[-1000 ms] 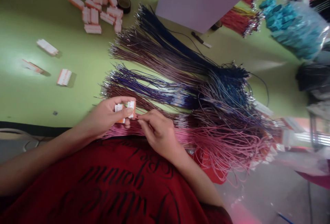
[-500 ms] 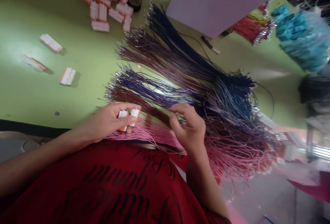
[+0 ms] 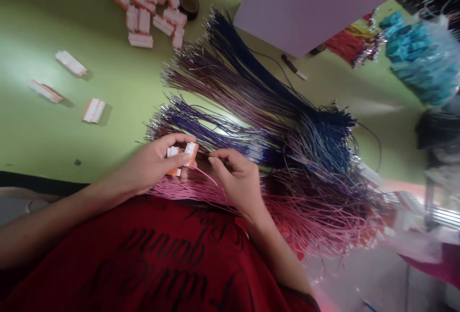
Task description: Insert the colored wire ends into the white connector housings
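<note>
In my left hand (image 3: 163,161) I hold two white-and-orange connector housings side by side. The right-hand connector (image 3: 190,154) is under my thumb with its slotted face up. Its neighbour, the other connector (image 3: 174,170), sits partly behind my fingers. A pink wire (image 3: 205,174) runs from beneath the connectors towards my right hand (image 3: 233,173). Thumb and forefinger of that hand are pinched on a thin dark wire, its tip a short way right of the connectors. Brown wires (image 3: 201,148) and a pink wire bundle (image 3: 208,192) lie around both hands.
Blue wires (image 3: 237,53), dark brown wires (image 3: 230,86) and purple wires (image 3: 201,115) spread across the green table (image 3: 118,144). Several connectors (image 3: 143,3) are piled beside a tape roll (image 3: 189,5). A small knife (image 3: 293,66), a lilac panel (image 3: 287,10) and a teal-filled bag (image 3: 420,58) are farther back.
My right hand has moved left, closer to the connectors, still pinching. The connectors in my left hand have tilted slightly, and a pink wire now shows between the hands.
</note>
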{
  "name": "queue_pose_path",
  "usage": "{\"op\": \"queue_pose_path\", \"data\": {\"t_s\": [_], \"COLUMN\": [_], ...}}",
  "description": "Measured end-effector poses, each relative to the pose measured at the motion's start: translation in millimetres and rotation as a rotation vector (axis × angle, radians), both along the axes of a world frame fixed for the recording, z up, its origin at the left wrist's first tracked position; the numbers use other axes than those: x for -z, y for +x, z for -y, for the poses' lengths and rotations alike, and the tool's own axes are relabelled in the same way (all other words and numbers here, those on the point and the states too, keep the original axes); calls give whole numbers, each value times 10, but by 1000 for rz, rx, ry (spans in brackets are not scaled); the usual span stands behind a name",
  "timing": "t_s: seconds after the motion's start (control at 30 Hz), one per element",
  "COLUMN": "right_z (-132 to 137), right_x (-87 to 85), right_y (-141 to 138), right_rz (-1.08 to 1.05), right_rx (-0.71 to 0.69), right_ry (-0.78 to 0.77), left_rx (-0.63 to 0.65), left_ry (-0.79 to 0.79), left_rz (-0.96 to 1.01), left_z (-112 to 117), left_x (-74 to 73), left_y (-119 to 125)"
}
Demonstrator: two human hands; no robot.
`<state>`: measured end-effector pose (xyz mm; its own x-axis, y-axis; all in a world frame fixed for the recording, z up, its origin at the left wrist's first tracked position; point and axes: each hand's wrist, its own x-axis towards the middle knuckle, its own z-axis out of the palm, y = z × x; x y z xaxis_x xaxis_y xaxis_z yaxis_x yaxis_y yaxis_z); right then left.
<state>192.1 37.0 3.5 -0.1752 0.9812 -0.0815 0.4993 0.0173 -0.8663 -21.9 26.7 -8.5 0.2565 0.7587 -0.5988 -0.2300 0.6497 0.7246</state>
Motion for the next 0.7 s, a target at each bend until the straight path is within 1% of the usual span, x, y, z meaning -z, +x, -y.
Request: {"op": "queue_pose_path", "data": {"t_s": [0.13, 0.4, 0.57, 0.7], "right_z": [14, 4, -11, -20], "right_x": [6, -33, -23, -13], "right_y": [12, -36, -72, -86], "right_rz": [34, 180, 264, 318], "right_rx": [-36, -30, -77, -111], "right_ry": [88, 223, 307, 338], "left_rx": [-2, -2, -25, -21], "left_ry": [-19, -84, -118, -120], "left_rz": [40, 127, 160, 161], "left_z": [-32, -42, -45, -54], "left_x": [11, 24, 17, 2], "left_y": [6, 7, 18, 23]}}
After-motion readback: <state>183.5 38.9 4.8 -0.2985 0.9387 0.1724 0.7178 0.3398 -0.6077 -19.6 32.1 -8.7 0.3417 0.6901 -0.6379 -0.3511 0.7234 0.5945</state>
